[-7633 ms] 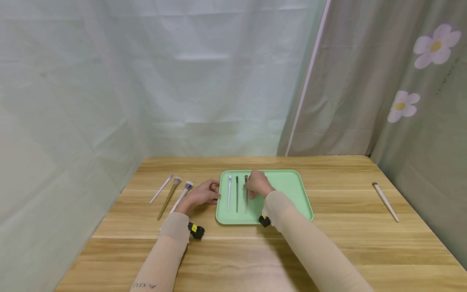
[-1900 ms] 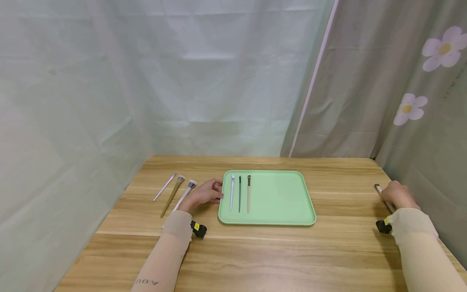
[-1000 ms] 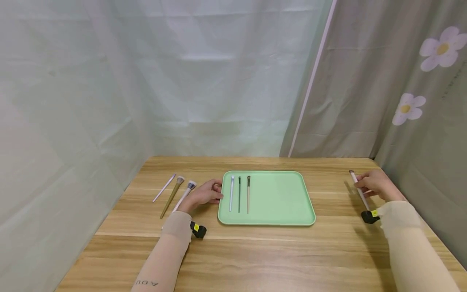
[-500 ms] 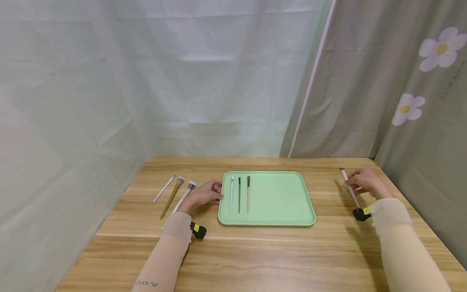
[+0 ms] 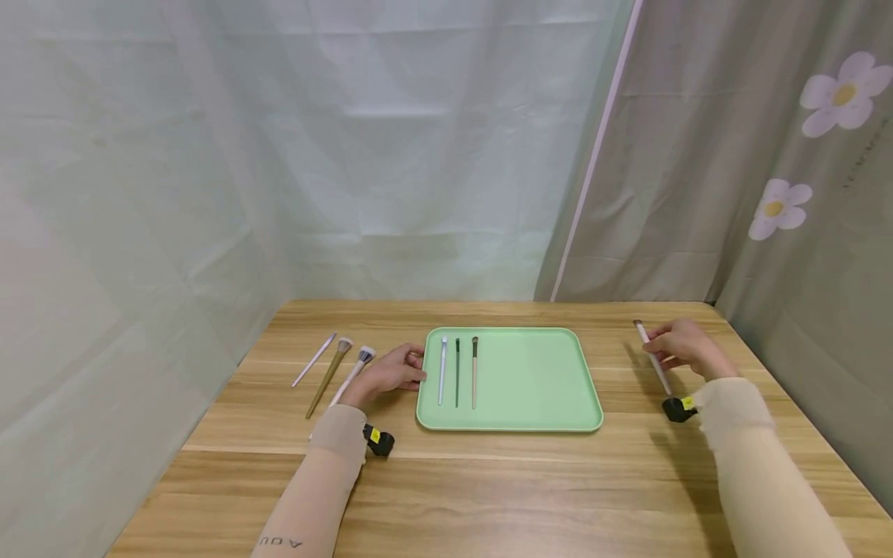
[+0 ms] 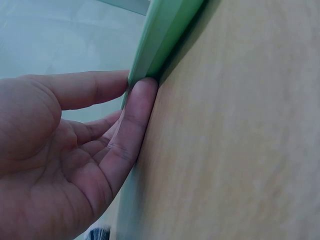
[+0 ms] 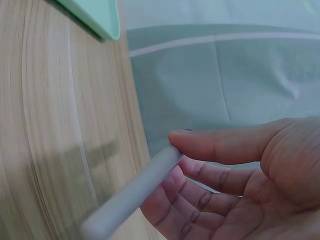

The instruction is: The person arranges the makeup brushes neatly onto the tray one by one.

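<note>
My right hand [image 5: 687,346] pinches a makeup brush [image 5: 654,358] by its pale handle, above the wood to the right of the green tray [image 5: 537,387]. Its dark-tipped head points away from me; in the right wrist view the handle's blunt end [image 7: 107,220] slants toward the camera. Thumb and fingers of my left hand [image 5: 392,370] hold the tray's left rim; the left wrist view shows the thumb at the rim [image 6: 150,45] and a finger against its outer side. Inside the tray lie a pale lilac brush [image 5: 443,372], a thin dark green brush [image 5: 457,373] and a pinkish brush [image 5: 474,373], side by side.
Left of the tray on the wooden table [image 5: 488,496] lie a thin lilac brush [image 5: 314,359], a gold-handled brush [image 5: 329,378] and a white-handled brush [image 5: 352,375], partly hidden by my left hand. Pale curtains [image 5: 418,155] hang behind the table and at its sides.
My right hand has gone from the tray to the table's right side, picked up the brush lying there and carried it left toward the tray. The left hand stays at the rim.
</note>
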`<state>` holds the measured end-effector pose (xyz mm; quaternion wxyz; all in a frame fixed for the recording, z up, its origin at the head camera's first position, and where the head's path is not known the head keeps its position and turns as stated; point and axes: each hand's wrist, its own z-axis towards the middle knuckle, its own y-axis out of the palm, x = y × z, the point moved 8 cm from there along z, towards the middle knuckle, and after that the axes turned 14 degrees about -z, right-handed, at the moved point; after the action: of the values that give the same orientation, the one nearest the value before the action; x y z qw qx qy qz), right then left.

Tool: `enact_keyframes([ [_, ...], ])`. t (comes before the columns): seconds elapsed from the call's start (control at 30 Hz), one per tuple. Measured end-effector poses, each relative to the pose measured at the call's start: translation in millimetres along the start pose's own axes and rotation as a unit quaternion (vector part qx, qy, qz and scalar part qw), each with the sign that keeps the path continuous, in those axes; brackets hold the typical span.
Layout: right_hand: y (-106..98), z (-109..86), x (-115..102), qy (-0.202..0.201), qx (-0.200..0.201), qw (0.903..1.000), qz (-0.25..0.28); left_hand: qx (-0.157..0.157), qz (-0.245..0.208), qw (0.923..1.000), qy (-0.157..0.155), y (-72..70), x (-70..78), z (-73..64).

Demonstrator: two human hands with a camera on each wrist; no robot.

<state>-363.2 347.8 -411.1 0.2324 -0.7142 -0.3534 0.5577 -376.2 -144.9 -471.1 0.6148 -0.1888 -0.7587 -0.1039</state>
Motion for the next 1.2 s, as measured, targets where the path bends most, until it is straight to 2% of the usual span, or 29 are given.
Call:
enact_keyframes([
  [0.33,14.9,6.4,-26.1,-0.013,-0.011,0.9998,-0.008,0.008,0.002,1.0,-0.001,-1.4,0.1,-0.9],
  [0.6,28.9,12.6,-47.5,-0.026,-0.011,0.9995,-0.015,-0.001,-0.004,1.0,0.001,0.9,1.2,-0.2],
  [1.2,59.1,19.0,-95.0,-0.066,-0.021,0.9975,0.017,0.003,0.01,0.9999,0.005,-0.5,0.4,1.2],
])
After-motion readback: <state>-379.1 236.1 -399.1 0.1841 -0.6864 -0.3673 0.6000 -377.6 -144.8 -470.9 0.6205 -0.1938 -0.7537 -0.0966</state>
